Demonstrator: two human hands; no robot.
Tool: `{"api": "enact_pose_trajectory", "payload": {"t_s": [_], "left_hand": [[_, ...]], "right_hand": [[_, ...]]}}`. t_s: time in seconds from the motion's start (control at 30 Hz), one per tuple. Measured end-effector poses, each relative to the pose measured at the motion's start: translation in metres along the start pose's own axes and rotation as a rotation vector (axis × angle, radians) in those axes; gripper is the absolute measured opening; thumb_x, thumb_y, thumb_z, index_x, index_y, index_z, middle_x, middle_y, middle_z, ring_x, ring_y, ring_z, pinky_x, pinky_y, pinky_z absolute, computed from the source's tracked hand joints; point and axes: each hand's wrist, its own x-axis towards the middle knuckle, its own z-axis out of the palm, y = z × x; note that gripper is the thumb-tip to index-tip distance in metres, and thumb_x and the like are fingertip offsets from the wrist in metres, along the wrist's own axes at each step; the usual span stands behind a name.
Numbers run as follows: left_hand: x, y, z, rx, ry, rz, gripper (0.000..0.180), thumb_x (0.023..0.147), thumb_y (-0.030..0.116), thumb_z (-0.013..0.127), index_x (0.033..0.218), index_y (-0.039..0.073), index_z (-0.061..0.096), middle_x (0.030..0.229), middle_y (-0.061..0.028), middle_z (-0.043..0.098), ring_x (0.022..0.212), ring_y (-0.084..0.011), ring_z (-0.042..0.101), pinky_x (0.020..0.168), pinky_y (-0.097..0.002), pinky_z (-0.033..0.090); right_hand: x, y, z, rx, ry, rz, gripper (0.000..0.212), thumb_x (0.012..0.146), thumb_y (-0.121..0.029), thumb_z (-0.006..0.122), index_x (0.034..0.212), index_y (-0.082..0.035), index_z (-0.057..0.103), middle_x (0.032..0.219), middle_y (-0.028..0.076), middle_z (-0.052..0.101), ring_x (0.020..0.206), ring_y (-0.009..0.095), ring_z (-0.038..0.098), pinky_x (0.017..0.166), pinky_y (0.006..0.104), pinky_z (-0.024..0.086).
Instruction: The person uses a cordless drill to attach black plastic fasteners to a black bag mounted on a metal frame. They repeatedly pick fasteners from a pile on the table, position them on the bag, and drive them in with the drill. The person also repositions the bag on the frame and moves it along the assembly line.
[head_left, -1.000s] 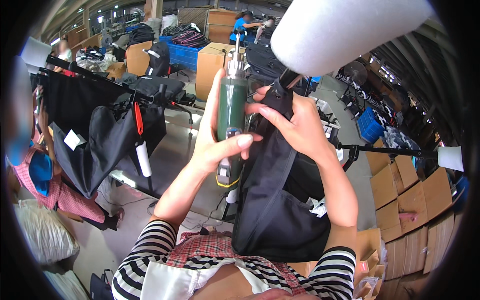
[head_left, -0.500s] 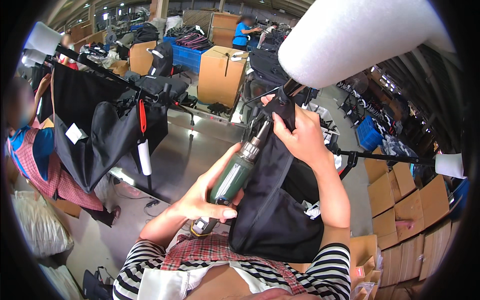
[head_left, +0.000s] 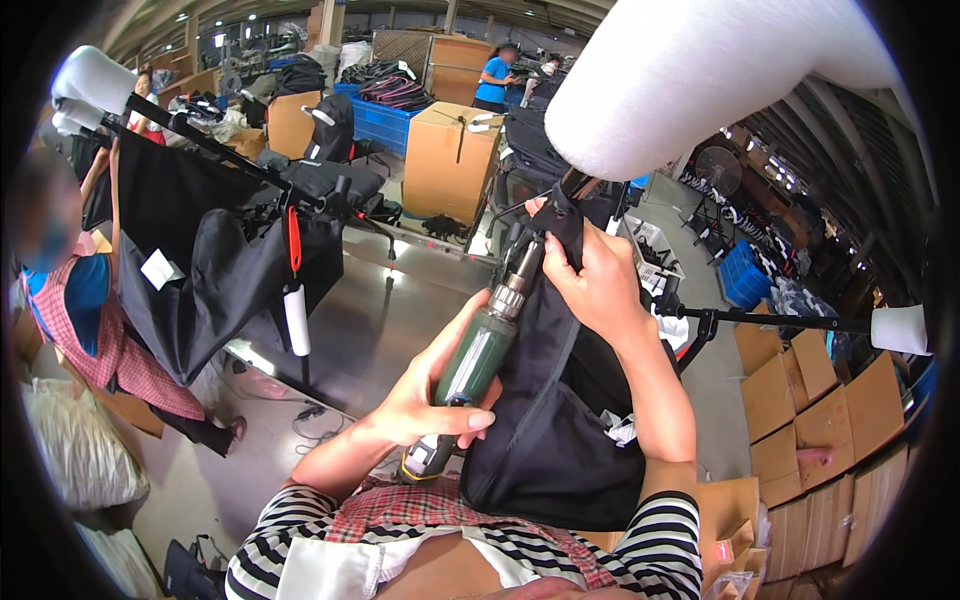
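Observation:
My left hand (head_left: 415, 400) is wrapped round a green power screwdriver (head_left: 470, 360), its thumb across the body. The tool slants up and away to the right, its metal nose against the black fabric near the frame tube; the bit's very tip is hidden. My right hand (head_left: 605, 285) pinches a gathered edge of the black fabric (head_left: 525, 400) round the tube, just below a thick white foam sleeve (head_left: 650, 90). From there the fabric hangs down toward my lap, with a small white label (head_left: 620, 430) on it.
A bar with a white foam end (head_left: 900, 330) juts out to the right. Open cardboard boxes (head_left: 825, 420) stand at the lower right. On the left, a person in a checked apron (head_left: 110, 345) stands beside another black fabric frame (head_left: 200, 270). A metal worktop (head_left: 400, 310) lies ahead.
The view has shifted slightly. My right hand sits a little lower in the picture, and the foam sleeve is slightly farther left. Both hands keep their holds.

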Motion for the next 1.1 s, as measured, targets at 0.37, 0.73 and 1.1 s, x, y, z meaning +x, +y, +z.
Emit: {"api": "enact_pose_trajectory", "payload": {"t_s": [0.37, 0.73, 1.1], "left_hand": [[0.005, -0.01, 0.014, -0.425, -0.073, -0.041, 0.1, 0.086, 0.005, 0.062, 0.161, 0.026, -0.001, 0.084, -0.01, 0.05, 0.052, -0.0173, 0.054, 0.062, -0.0359, 0.051], [0.012, -0.023, 0.005, -0.408, -0.111, 0.01, 0.077, 0.086, 0.007, 0.061, 0.151, 0.023, 0.022, 0.088, -0.0119, 0.048, 0.049, -0.02, 0.055, 0.058, -0.0388, 0.049], [0.013, -0.017, 0.005, -0.337, -0.097, 0.01, 0.078, 0.086, 0.009, 0.062, 0.152, 0.021, 0.021, 0.086, -0.0124, 0.048, 0.049, -0.0195, 0.056, 0.058, -0.0379, 0.051]], "right_hand": [[-0.004, 0.007, 0.001, -0.033, 0.032, -0.025, 0.033, 0.088, -0.002, 0.064, 0.121, 0.004, 0.061, 0.07, 0.018, 0.062, 0.059, 0.033, 0.064, 0.054, 0.0397, 0.049], [-0.003, -0.005, -0.003, -0.015, -0.029, 0.17, 0.031, 0.093, -0.004, 0.06, 0.124, -0.001, 0.064, 0.1, 0.02, 0.072, 0.085, 0.028, 0.074, 0.074, 0.0348, 0.056], [-0.003, -0.012, -0.003, -0.031, -0.02, 0.244, 0.029, 0.094, -0.006, 0.06, 0.122, -0.002, 0.065, 0.101, 0.017, 0.073, 0.081, 0.027, 0.073, 0.073, 0.0349, 0.056]]}}
